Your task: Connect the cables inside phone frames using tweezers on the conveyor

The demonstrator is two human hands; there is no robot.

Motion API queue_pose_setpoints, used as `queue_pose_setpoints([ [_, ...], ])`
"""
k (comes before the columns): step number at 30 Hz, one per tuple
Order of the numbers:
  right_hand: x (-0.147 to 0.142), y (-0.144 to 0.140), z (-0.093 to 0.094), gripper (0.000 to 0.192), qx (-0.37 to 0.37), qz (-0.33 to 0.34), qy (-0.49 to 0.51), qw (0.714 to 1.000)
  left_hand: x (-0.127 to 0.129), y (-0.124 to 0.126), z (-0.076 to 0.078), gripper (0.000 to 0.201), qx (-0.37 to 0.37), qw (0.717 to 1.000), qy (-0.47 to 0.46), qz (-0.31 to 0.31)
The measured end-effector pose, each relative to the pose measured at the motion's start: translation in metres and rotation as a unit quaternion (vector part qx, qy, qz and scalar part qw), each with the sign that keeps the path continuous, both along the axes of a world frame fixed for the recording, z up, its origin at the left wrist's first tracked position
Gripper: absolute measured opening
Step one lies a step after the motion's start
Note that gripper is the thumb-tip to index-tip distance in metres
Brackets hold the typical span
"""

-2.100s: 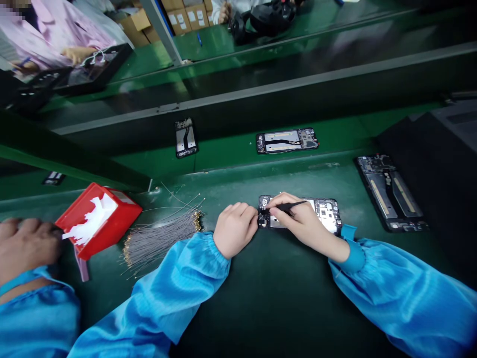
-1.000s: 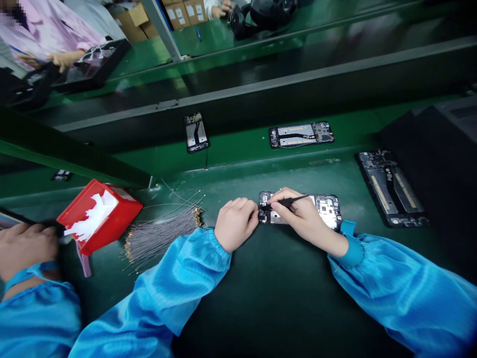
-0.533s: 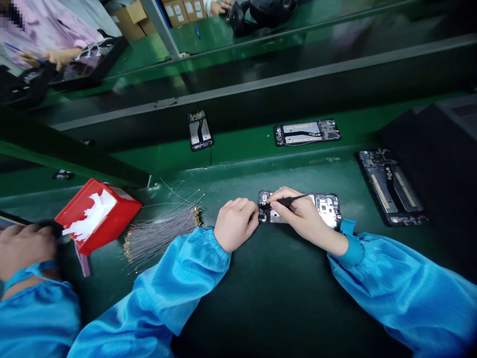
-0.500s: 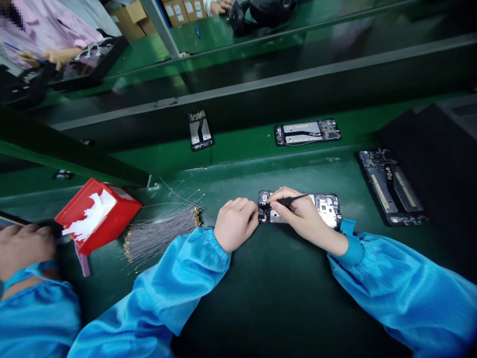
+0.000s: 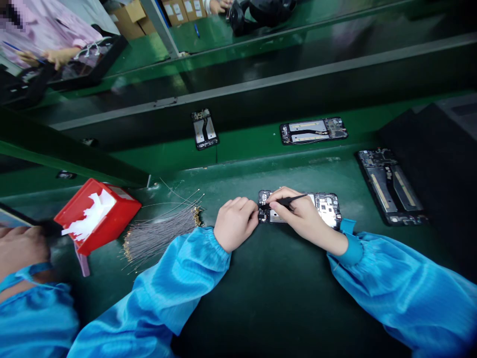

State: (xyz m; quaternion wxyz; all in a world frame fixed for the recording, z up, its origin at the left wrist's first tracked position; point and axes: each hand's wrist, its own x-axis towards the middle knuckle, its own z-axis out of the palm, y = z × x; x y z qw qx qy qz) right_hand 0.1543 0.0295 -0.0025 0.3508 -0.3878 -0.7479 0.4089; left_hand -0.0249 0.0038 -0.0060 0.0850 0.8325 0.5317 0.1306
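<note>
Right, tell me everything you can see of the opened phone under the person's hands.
The opened phone lies flat on the dark green bench, long side across the view, back cover off. Its dark frame holds small black and silvery parts, with a pale metal plate toward its right end. The left hand rests against its left end. The right hand lies over its middle and holds thin black tweezers, whose tip points at the left end. Finer detail is too small to tell.
</note>
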Motion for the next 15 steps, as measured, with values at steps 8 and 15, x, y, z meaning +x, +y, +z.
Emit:
queue_pose_setpoints([
  [8,-0.001,-0.005,0.002,0.008,0.103,0.086,-0.050,0.990,-0.001,0.001,0.004,0.011,-0.024,1.000,-0.008,-0.008],
  [15,-0.008,-0.005,0.004,0.009,0.135,0.092,-0.066,0.984,-0.019,0.012,0.009,0.009,-0.005,1.000,0.022,-0.017],
])
